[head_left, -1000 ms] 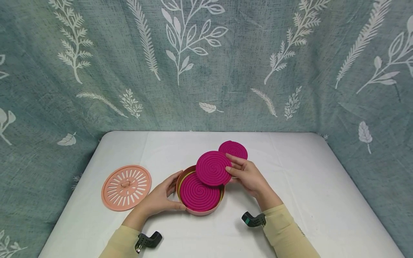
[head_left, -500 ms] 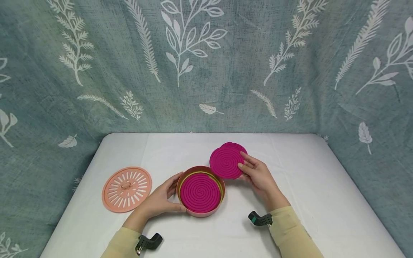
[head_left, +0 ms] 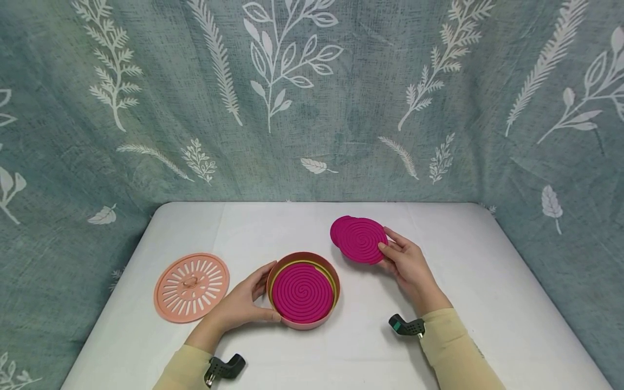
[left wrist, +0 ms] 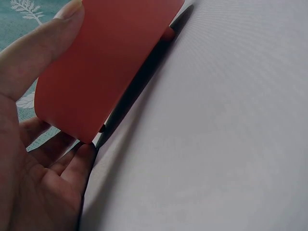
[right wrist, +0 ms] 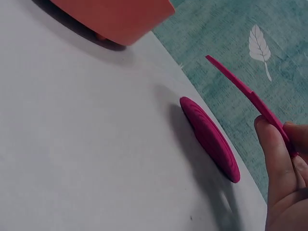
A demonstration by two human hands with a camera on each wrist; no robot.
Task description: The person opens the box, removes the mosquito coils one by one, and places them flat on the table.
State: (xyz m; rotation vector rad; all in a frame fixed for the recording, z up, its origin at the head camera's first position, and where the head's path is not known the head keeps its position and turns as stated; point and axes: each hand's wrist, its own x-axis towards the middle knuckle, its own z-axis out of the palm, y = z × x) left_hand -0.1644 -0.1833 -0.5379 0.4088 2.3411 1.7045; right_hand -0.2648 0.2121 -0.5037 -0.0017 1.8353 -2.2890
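Observation:
A magenta mosquito coil (head_left: 362,240) is pinched at its right edge between the thumb and fingers of my right hand (head_left: 407,268). In the right wrist view this coil (right wrist: 253,96) is seen edge-on, raised above other coils (right wrist: 211,142) lying on the table. The head view shows those coils (head_left: 338,227) partly hidden behind the held one. My left hand (head_left: 244,303) grips the left side of a round coral tin (head_left: 303,325), thumb at the front, fingers behind. More spiral coil (head_left: 302,292) lies inside, within a yellow inner ring. The tin's smooth wall (left wrist: 106,62) fills the left wrist view's top.
A slotted coral lid (head_left: 168,303) with a small centre ring lies flat on the white-covered table (head_left: 439,227), left of the tin. Behind the table hangs a green leaf-patterned curtain (head_left: 361,103). Each wrist carries a small black camera (head_left: 407,326).
My right hand has carried the pinched mosquito coil rightward and up from over the tin to over the coils on the table. My left hand stays on the tin.

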